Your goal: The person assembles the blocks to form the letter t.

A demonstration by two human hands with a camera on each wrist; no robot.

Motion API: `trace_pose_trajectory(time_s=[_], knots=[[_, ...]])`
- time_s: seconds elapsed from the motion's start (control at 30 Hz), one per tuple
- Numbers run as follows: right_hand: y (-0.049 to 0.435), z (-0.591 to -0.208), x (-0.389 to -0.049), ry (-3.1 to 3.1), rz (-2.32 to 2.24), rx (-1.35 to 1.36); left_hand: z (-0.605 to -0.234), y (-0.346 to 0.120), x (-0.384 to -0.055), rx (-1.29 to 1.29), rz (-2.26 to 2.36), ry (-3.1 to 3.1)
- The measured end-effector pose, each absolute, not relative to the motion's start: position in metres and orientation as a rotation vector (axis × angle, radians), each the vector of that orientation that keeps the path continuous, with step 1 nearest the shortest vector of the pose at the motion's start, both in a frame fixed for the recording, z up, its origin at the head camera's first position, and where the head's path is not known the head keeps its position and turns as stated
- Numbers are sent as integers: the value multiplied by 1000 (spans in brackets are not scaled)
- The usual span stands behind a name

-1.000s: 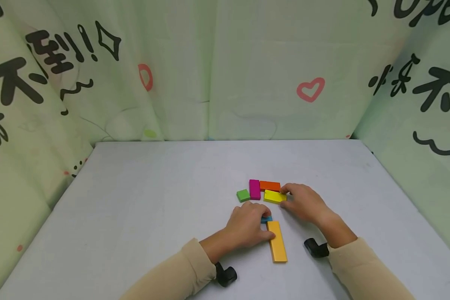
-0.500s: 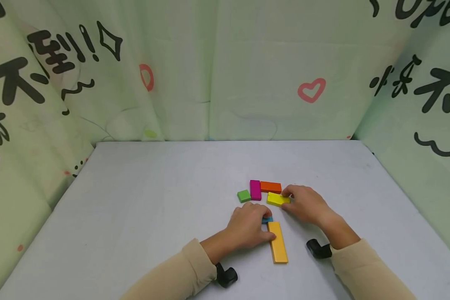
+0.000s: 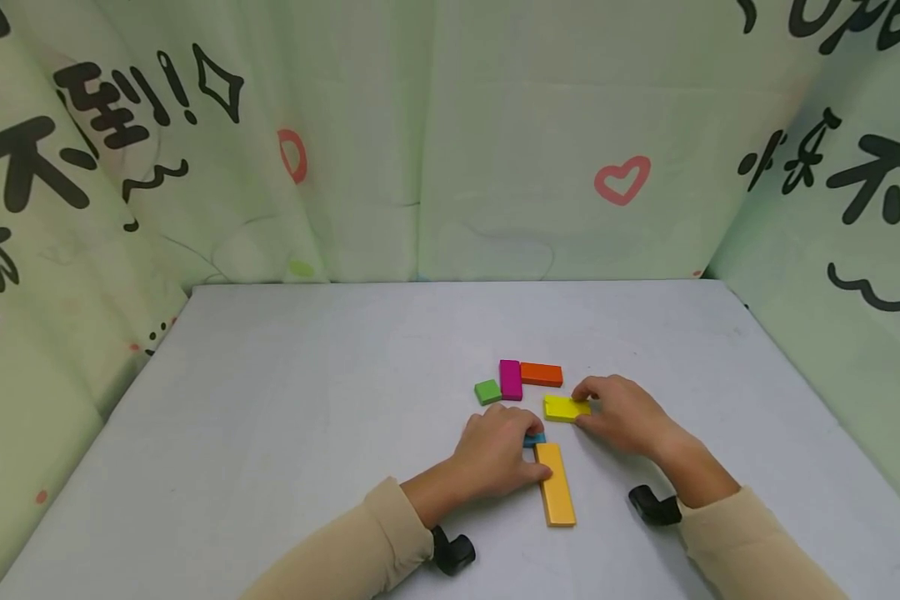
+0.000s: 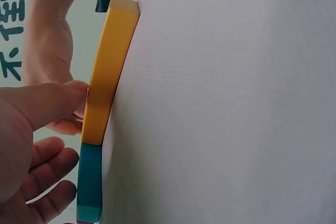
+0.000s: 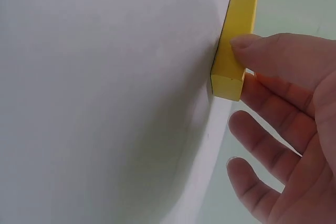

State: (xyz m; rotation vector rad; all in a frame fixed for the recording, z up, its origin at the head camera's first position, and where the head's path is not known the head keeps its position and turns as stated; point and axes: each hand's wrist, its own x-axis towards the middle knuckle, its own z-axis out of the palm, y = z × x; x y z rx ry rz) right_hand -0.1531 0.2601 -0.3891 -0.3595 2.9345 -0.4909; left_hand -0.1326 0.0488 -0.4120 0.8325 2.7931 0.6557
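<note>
On the white table in the head view, my right hand (image 3: 622,417) pinches a yellow block (image 3: 562,408) between thumb and fingers. The right wrist view shows the thumb (image 5: 268,53) on the block's face, other fingers spread below. My left hand (image 3: 498,450) curls its fingers over a small blue block (image 3: 534,440), mostly covered from above. Its thumb (image 4: 52,100) touches a long orange-yellow block (image 3: 557,492), which stands end to end with the blue one. Behind the yellow block lie a magenta block (image 3: 511,380), an orange-red block (image 3: 542,374) and a green block (image 3: 487,392).
A white tabletop (image 3: 307,400) spreads out around the blocks. Pale green curtains (image 3: 495,167) with black lettering and hearts enclose the back and sides. Black wrist mounts (image 3: 453,552) sit under both forearms.
My right hand has drawn the yellow block rightward and nearer, away from the orange-red and magenta blocks, and turned it slightly. The left hand and its blocks have stayed put.
</note>
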Motion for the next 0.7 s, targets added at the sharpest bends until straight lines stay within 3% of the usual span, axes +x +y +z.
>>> trace_pose_trajectory(time_s=[0.7], knots=[[264,-390,-140,2880,-522,-363,-411,50,-131,803,650,2780]])
